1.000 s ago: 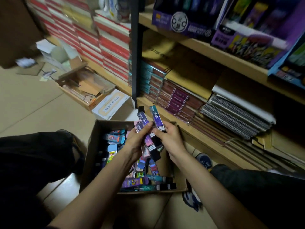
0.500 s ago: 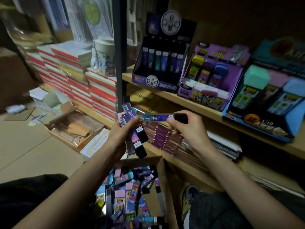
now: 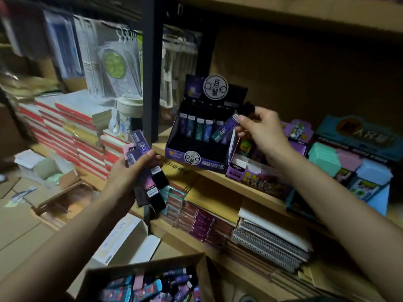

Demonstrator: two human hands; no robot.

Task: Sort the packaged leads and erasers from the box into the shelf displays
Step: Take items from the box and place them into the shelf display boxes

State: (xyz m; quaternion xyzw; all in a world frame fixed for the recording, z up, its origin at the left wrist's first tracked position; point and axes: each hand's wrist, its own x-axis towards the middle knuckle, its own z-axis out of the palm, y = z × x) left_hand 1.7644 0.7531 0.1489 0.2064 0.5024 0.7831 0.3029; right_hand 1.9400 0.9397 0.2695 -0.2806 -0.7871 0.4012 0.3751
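My left hand [image 3: 128, 171] grips a fanned bundle of lead packs [image 3: 148, 173], purple and black, held left of the shelf. My right hand [image 3: 259, 129] pinches one blue-purple lead pack [image 3: 224, 128] by its black cap, tilted over the right end of the dark purple lead display [image 3: 196, 153], where several packs stand in slots. The cardboard box [image 3: 152, 264] of mixed packs sits at the bottom of the view. A purple eraser display [image 3: 259, 173] and a blue one [image 3: 357, 162] stand to the right on the same shelf.
A black upright post [image 3: 150, 62] divides the shelving. Red-spined book stacks [image 3: 72, 131] and a pale cup [image 3: 128, 114] fill the left bay. Notebooks and spiral pads [image 3: 270, 238] lie on the lower shelf. Open cartons [image 3: 61, 199] sit on the floor at the left.
The view has tilted up from the box to the shelf. My right hand carried its single pack up and right to the lead display; my left hand rose with the bundle.
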